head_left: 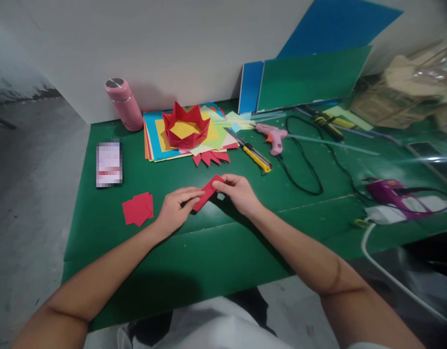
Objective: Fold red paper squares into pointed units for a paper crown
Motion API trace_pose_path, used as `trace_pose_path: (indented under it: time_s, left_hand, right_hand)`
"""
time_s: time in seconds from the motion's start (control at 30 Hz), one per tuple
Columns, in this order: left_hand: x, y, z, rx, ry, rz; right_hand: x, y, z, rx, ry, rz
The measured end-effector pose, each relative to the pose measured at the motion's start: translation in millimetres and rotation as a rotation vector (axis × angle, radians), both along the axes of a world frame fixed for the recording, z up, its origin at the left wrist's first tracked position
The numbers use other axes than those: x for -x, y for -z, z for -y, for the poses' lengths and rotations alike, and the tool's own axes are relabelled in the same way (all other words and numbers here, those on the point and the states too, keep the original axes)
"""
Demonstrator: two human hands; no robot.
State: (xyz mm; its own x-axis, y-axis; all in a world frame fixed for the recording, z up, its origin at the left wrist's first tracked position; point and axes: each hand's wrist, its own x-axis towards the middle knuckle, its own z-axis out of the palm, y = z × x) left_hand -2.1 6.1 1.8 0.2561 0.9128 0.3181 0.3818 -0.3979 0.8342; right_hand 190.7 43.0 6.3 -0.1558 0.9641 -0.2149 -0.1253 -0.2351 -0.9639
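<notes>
Between my two hands is a red paper strip [208, 195], folded into a narrow rectangle and slanting up to the right. My left hand [178, 208] pinches its lower left end. At the upper right end, my right hand [240, 194] grips it with the thumb on top. A few red paper squares [138, 209] lie loosely stacked to the left. Beyond my hands, pointed red folded pieces [211, 158] rest in front of a red folded-paper ring [186, 138], which sits on a pile of coloured paper [154, 145].
A yellow utility knife [258, 159] and a pink glue gun [272, 137] with a looping black cord lie behind my right hand. At the left stand a pink bottle [125, 104] and a blurred-out phone-like item [109, 164]. A purple device [387, 191] with cables is at right.
</notes>
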Motion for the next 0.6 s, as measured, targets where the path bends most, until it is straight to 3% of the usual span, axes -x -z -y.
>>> trace_pose_path:
  time_s: [0.27, 0.6]
  left_hand:
    - [1.8, 0.5, -1.8, 0.042, 0.029, -0.016]
    - [4.0, 4.4, -3.8, 0.049, 0.064, -0.142]
  right_hand:
    - [-1.1, 1.2, 0.8, -0.087, -0.011, 0.128]
    - [-5.3, 4.8, -2.7, -0.456, -0.005, 0.646]
